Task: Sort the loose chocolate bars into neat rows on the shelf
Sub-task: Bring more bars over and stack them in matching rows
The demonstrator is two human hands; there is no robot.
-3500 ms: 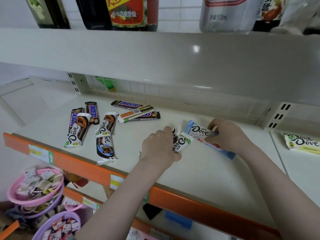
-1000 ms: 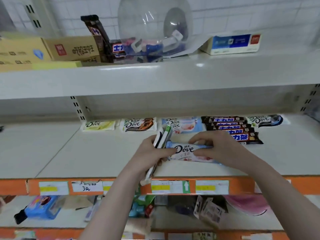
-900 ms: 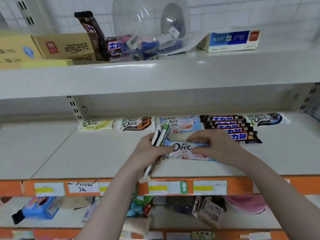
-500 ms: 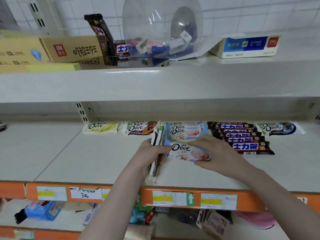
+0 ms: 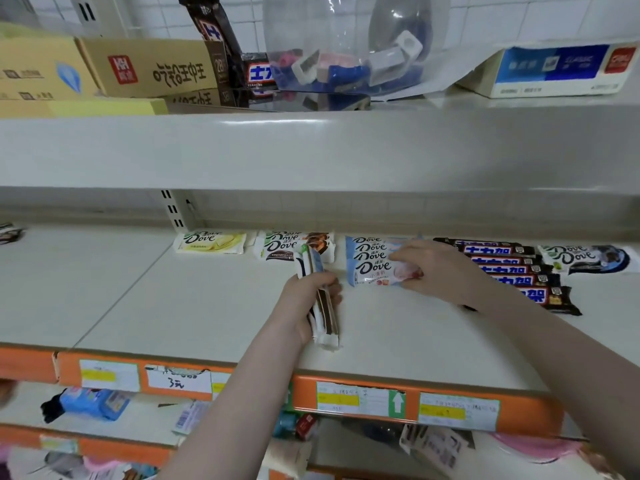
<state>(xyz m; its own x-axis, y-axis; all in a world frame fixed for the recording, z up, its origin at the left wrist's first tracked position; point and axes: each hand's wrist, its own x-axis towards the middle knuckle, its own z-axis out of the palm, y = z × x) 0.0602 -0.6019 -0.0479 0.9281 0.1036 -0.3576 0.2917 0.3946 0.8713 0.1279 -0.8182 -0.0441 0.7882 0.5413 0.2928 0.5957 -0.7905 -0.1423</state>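
Observation:
On the white shelf [image 5: 173,306], my right hand [image 5: 440,268] holds a light-blue Dove bar [image 5: 375,273] flat at the front of the blue Dove row [image 5: 369,249]. Edge-on above the shelf, a small stack of Dove bars [image 5: 320,299] is gripped by my left hand [image 5: 304,303]. Along the back lie a yellow Dove bar [image 5: 211,242], a brown Dove pile [image 5: 287,245], a row of dark Snickers bars [image 5: 512,271] and a dark-blue Dove bar [image 5: 588,259].
The upper shelf [image 5: 311,147] overhangs close above and carries cardboard boxes [image 5: 145,67], a clear plastic bag [image 5: 346,46] and a blue-white box [image 5: 561,69]. The orange front rail [image 5: 346,396] bears price labels. Loose goods fill the lower shelf [image 5: 93,403].
I turned from a shelf of scattered bars to this one. In the last second my right hand carried the light-blue Dove bar back to the blue row and laid it down. My left hand kept its stack.

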